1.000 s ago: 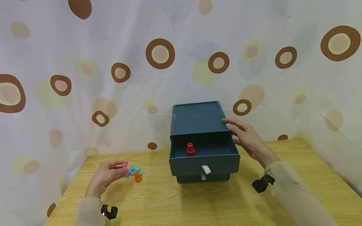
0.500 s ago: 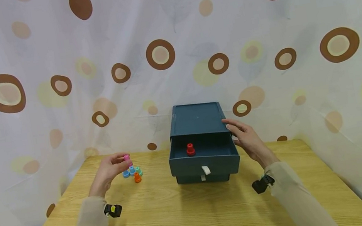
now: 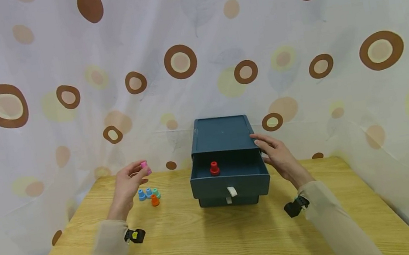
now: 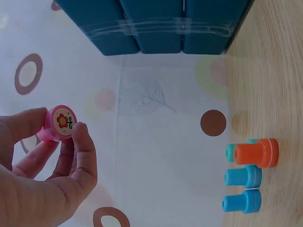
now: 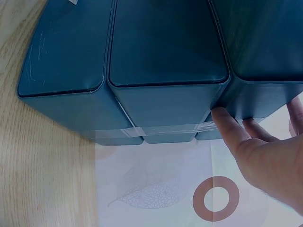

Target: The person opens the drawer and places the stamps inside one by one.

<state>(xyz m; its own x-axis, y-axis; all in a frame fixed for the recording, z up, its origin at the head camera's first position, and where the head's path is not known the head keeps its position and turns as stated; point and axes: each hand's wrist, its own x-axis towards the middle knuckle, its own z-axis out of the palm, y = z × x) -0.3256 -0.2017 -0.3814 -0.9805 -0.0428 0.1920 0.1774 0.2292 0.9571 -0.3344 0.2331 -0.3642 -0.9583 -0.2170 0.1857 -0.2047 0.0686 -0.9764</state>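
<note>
In the head view my left hand (image 3: 128, 186) pinches a pink toy stamp (image 3: 145, 167) above the table. The left wrist view shows a red flower on the flat end of this pink stamp (image 4: 60, 123), gripped between thumb and fingers. My right hand (image 3: 281, 159) rests against the right side of a dark blue drawer cabinet (image 3: 222, 133), with its index finger at the top edge. The cabinet's upper drawer (image 3: 213, 187) is pulled out, and a red stamp (image 3: 215, 170) stands inside. Seen from the right wrist, the fingers (image 5: 231, 128) touch the cabinet's side.
On the table (image 3: 190, 244), left of the cabinet, stand an orange stamp (image 3: 154, 200), a green stamp (image 3: 156, 193) and two blue stamps (image 3: 142, 194). White tabs (image 3: 232, 191) hang on the drawer fronts. A spotted curtain (image 3: 158, 28) closes off the back and sides.
My left hand has lifted the pink stamp up from beside the other stamps and moved slightly right, tilting it. The right hand and the drawer have stayed in place.
</note>
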